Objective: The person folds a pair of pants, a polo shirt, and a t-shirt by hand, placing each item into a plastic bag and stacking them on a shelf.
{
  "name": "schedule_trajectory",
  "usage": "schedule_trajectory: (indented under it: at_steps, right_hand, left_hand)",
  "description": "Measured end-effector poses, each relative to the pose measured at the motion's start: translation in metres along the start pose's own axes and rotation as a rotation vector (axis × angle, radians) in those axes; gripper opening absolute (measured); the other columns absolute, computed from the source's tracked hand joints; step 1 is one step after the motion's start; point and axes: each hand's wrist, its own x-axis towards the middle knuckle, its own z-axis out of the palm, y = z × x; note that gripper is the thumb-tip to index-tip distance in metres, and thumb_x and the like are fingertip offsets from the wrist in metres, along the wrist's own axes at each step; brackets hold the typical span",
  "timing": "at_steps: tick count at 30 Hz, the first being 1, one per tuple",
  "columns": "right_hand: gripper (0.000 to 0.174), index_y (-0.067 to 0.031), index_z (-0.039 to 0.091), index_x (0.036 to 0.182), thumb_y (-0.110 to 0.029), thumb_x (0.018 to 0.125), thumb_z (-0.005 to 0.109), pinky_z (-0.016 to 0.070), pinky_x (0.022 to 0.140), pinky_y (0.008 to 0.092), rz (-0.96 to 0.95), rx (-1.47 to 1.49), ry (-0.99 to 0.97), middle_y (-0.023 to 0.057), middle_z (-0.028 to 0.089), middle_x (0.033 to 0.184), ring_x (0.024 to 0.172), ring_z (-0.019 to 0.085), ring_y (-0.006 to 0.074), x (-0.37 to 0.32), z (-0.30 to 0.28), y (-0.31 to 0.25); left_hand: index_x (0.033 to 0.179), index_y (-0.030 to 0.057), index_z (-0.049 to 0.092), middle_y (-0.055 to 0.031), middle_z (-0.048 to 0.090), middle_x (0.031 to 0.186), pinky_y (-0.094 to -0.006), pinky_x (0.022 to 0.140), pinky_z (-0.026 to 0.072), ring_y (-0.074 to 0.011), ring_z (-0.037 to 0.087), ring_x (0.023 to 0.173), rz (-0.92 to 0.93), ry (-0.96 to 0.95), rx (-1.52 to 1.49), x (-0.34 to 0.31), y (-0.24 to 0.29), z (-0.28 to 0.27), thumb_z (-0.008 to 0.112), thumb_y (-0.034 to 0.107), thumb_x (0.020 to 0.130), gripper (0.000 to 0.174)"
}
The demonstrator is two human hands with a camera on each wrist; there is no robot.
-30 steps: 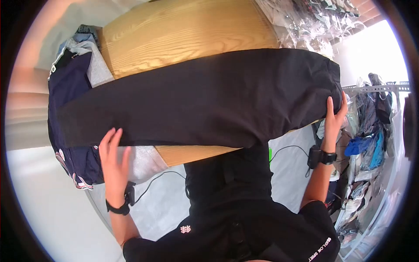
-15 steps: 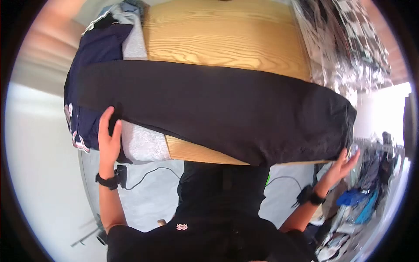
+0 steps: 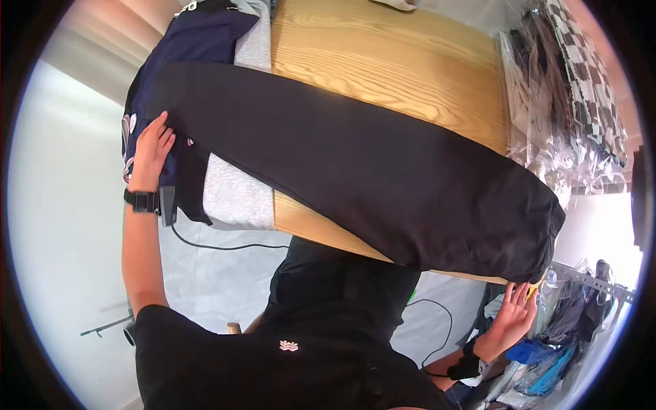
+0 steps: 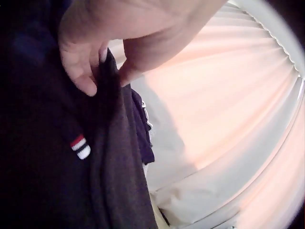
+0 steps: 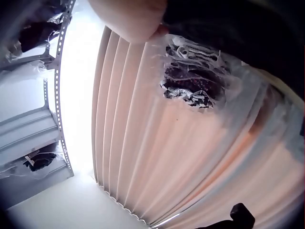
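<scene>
Black trousers, folded lengthwise, stretch across the wooden table. Their narrow leg end overlies a navy garment and grey cloth; the wide, wrinkled end is at the right. At the narrow end, my left hand pinches an edge of the dark cloth, its thumb and fingers on either side of a fold in the left wrist view. A small red, white and dark striped tab shows below those fingers. My right hand has fairly straight fingers touching the wide end's near corner.
Clear-bagged clothes are piled at the table's far right. A metal shelf rack with more bagged garments stands at the right. Pleated curtains hang beyond the table. A black cable runs from my left wrist.
My left hand has moved to the trousers' narrow end and now pinches the edge. My right hand has shifted down along the wide end to its near corner. The head view has turned.
</scene>
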Motion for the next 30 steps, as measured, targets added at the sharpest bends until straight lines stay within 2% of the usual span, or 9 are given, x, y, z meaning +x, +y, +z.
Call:
schedule_trajectory:
  at_steps: [6, 16, 18, 19, 20, 22, 24, 26, 30]
  right_hand:
    - [0.052, 0.0098, 0.026, 0.133, -0.003, 0.089, 0.05, 0.0257, 0.11, 0.0475, -0.015, 0.108, 0.012, 0.022, 0.031, 0.138, 0.13, 0.033, 0.0301, 0.023, -0.006, 0.005]
    - [0.052, 0.0106, 0.028, 0.131, -0.002, 0.087, 0.053, 0.0281, 0.109, 0.0446, 0.136, 0.435, -0.086, 0.0197, 0.039, 0.133, 0.129, 0.034, 0.0279, 0.049, -0.027, 0.001]
    - [0.049, 0.0086, 0.031, 0.13, -0.003, 0.088, 0.053, 0.0295, 0.107, 0.042, 0.432, 0.556, -0.896, 0.0189, 0.042, 0.13, 0.127, 0.037, 0.0261, 0.057, -0.029, 0.007]
    - [0.043, 0.0048, 0.036, 0.128, -0.008, 0.089, 0.051, 0.0274, 0.106, 0.04, 0.381, 0.493, -0.96, 0.0179, 0.044, 0.13, 0.125, 0.038, 0.0267, 0.058, -0.025, 0.011]
    - [0.043, 0.0048, 0.036, 0.128, -0.008, 0.089, 0.051, 0.0274, 0.106, 0.04, 0.376, 0.494, -0.959, 0.0179, 0.044, 0.13, 0.125, 0.038, 0.0267, 0.055, -0.023, 0.012]
    - [0.04, 0.0012, 0.039, 0.127, -0.013, 0.091, 0.05, 0.0251, 0.107, 0.0407, 0.282, 0.336, -0.594, 0.0158, 0.044, 0.132, 0.124, 0.039, 0.0271, 0.037, -0.007, 0.012]
    - [0.043, -0.0002, 0.039, 0.13, -0.016, 0.092, 0.05, 0.0218, 0.108, 0.0421, 0.293, 0.342, -0.691, 0.0136, 0.043, 0.135, 0.126, 0.037, 0.0264, 0.037, -0.002, 0.019]
    - [0.045, -0.001, 0.037, 0.133, -0.016, 0.092, 0.05, 0.0211, 0.108, 0.0418, 0.228, 0.308, -0.414, 0.0124, 0.042, 0.137, 0.127, 0.037, 0.0248, 0.039, 0.0, 0.026]
    - [0.046, -0.0002, 0.039, 0.132, -0.018, 0.092, 0.053, 0.0236, 0.109, 0.0406, 0.131, 0.254, -0.199, 0.0119, 0.041, 0.139, 0.127, 0.038, 0.0255, 0.033, 0.024, 0.036]
  left_hand:
    - [0.105, 0.0031, 0.052, -0.0113, 0.055, 0.114, -0.0336, 0.088, 0.0469, -0.0217, 0.055, 0.104, -0.017, 0.055, -0.005, 0.053, -0.013, -0.023, 0.061, 0.019, 0.088, 0.025]
    - [0.122, -0.0039, 0.047, -0.0133, 0.051, 0.127, -0.0352, 0.105, 0.0339, -0.0266, 0.047, 0.119, 0.015, -0.029, -0.513, 0.058, 0.001, -0.001, 0.057, 0.012, 0.088, 0.039]
    - [0.121, -0.0033, 0.049, -0.0132, 0.051, 0.129, -0.0364, 0.106, 0.0321, -0.0268, 0.046, 0.12, -0.016, -0.022, -0.619, 0.05, 0.003, 0.011, 0.057, 0.013, 0.088, 0.037]
    - [0.121, -0.0024, 0.05, -0.013, 0.051, 0.128, -0.0383, 0.106, 0.0326, -0.0273, 0.047, 0.119, -0.037, -0.027, -0.655, 0.05, 0.003, 0.015, 0.059, 0.016, 0.088, 0.039]
    - [0.121, -0.0015, 0.05, -0.0128, 0.051, 0.127, -0.0401, 0.105, 0.0332, -0.0277, 0.047, 0.118, -0.057, -0.032, -0.69, 0.049, 0.002, 0.018, 0.06, 0.019, 0.087, 0.04]
    - [0.12, -0.0009, 0.051, -0.0132, 0.051, 0.128, -0.0409, 0.105, 0.0331, -0.0281, 0.047, 0.118, -0.04, -0.042, -0.651, 0.04, 0.003, 0.029, 0.059, 0.02, 0.087, 0.04]
    - [0.119, -0.0004, 0.052, -0.0135, 0.051, 0.128, -0.0416, 0.104, 0.033, -0.0284, 0.047, 0.118, -0.018, -0.047, -0.612, 0.033, 0.003, 0.033, 0.059, 0.021, 0.087, 0.039]
    - [0.121, -0.0014, 0.05, -0.0145, 0.051, 0.128, -0.0413, 0.105, 0.0317, -0.0288, 0.047, 0.119, -0.079, -0.096, -0.577, 0.029, 0.004, 0.032, 0.055, 0.02, 0.089, 0.039]
    - [0.125, -0.0029, 0.047, -0.0139, 0.05, 0.13, -0.04, 0.107, 0.0303, -0.0278, 0.045, 0.121, -0.136, -0.164, -0.554, 0.028, 0.001, 0.021, 0.05, 0.017, 0.091, 0.039]
